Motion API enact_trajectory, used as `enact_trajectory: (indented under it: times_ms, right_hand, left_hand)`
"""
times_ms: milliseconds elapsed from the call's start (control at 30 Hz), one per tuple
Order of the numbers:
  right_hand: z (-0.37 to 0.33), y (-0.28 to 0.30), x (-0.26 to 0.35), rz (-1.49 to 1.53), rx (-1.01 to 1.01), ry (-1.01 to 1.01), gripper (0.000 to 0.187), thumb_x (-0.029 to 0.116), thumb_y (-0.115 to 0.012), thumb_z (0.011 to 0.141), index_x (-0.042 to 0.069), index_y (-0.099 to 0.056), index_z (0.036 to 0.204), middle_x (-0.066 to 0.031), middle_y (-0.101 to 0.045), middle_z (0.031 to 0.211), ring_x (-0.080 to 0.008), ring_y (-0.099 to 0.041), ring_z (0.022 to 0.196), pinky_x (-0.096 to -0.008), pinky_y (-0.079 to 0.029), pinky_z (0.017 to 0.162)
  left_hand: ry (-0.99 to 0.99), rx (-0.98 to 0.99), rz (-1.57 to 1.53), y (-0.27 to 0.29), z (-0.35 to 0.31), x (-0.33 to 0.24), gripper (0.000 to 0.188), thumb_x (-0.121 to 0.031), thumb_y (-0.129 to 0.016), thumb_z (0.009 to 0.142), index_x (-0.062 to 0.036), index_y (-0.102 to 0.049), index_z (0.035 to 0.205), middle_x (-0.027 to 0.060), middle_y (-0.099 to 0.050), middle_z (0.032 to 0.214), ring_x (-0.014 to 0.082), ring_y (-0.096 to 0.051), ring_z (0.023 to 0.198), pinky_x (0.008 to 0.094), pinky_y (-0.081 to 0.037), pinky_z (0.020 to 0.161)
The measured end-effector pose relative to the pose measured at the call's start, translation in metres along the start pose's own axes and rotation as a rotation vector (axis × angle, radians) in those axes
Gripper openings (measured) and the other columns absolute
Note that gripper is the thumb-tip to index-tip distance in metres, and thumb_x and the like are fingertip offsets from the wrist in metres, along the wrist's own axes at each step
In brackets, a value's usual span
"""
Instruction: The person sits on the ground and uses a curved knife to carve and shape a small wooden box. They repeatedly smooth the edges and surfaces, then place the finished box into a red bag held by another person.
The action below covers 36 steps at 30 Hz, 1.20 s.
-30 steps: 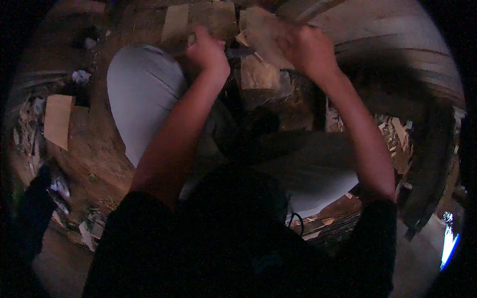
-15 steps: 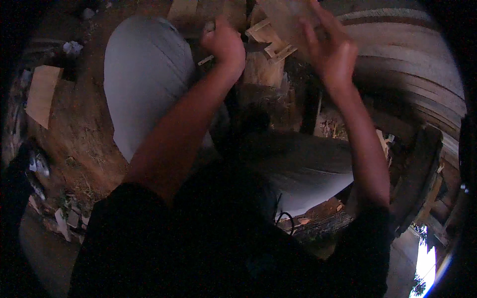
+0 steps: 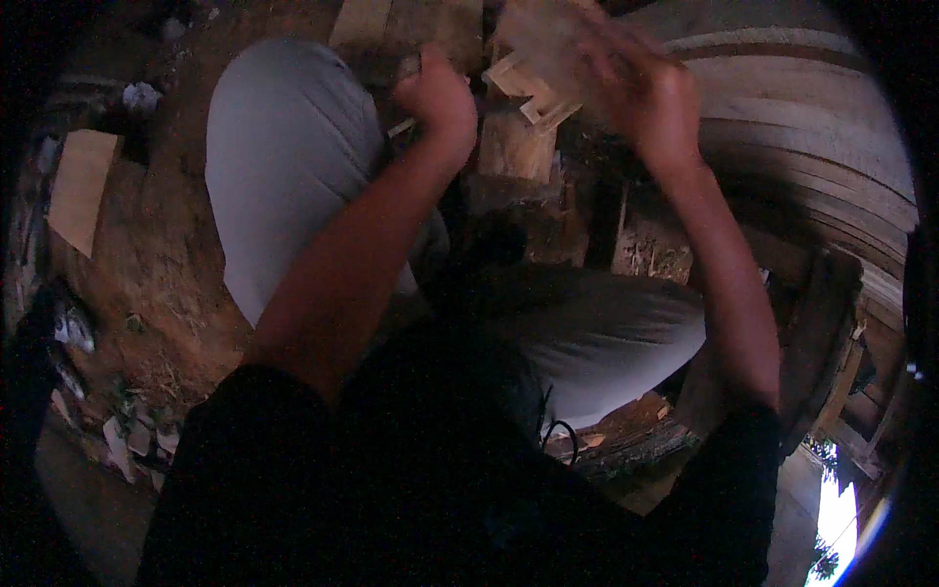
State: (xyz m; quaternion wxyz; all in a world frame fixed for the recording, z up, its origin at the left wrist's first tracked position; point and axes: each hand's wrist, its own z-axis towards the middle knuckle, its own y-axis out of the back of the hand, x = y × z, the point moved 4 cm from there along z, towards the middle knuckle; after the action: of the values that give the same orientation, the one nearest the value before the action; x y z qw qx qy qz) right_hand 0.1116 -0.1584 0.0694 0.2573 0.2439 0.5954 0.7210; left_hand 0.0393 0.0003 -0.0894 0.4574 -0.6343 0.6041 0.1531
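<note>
Motion blur and dim light hide much of the board (image 3: 543, 39), which sits beyond the wood block (image 3: 516, 152) and slightly to its right, its far part cut off by the top edge. Its visible near edge slants from far left to near right; with the end out of view, which way its long axis runs cannot be settled. The right hand (image 3: 646, 93), beyond and right of the block, lays its fingers over the board; blur hides whether they grip it.

The left hand (image 3: 435, 93), beyond and left of the block, is closed in a fist around a handle-like object (image 3: 409, 67); only a small pale end shows, so its direction is hard to read. Just beyond the block lies a notched wooden piece (image 3: 533, 90), partly overlapped by the board. Left of the block rises a grey-trousered knee (image 3: 289, 157).
</note>
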Motion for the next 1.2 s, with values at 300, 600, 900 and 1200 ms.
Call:
enact_trajectory:
  times_ms: [300,600,900,1200]
  right_hand:
    - [-0.019,-0.008,0.005,0.075,-0.145,0.098,0.035,0.021,-0.064,0.09,0.014,-0.064,0.124,-0.0156,-0.067,0.112,-0.0361,-0.065,0.099,-0.0399,-0.055,0.081]
    - [-0.006,0.004,0.0,0.1,-0.143,0.008,0.039,0.027,-0.069,0.086,0.014,-0.065,0.122,-0.02,-0.068,0.1,-0.0374,-0.066,0.09,-0.0411,-0.054,0.076]
    - [0.021,0.0,0.008,0.061,0.07,-0.034,0.037,0.031,-0.07,0.085,0.019,-0.067,0.12,-0.0197,-0.064,0.071,-0.0341,-0.063,0.06,-0.0413,-0.052,0.06]
    - [0.018,-0.004,0.01,0.089,0.031,0.125,0.034,0.03,-0.069,0.084,0.016,-0.068,0.116,-0.0203,-0.067,0.078,-0.0322,-0.069,0.073,-0.0438,-0.053,0.07]
  left_hand:
    - [-0.053,0.088,0.012,0.001,0.016,0.009,0.032,-0.029,-0.056,0.085,0.002,-0.053,0.076,0.0098,-0.056,0.066,0.0217,-0.053,0.054,0.0359,-0.046,0.052]
    - [0.031,0.031,-0.056,-0.002,0.033,0.019,0.033,-0.033,-0.053,0.088,-0.0023,-0.051,0.074,0.0078,-0.051,0.061,0.0216,-0.052,0.054,0.0362,-0.044,0.051]
    - [-0.013,0.14,-0.037,0.001,0.03,0.013,0.029,-0.03,-0.055,0.087,-0.0047,-0.05,0.075,0.0055,-0.052,0.06,0.0191,-0.049,0.05,0.0349,-0.041,0.048]
    - [0.047,0.076,-0.109,0.007,0.032,0.025,0.023,-0.027,-0.056,0.085,-0.0048,-0.052,0.086,0.0045,-0.052,0.066,0.0171,-0.048,0.053,0.0325,-0.039,0.046]
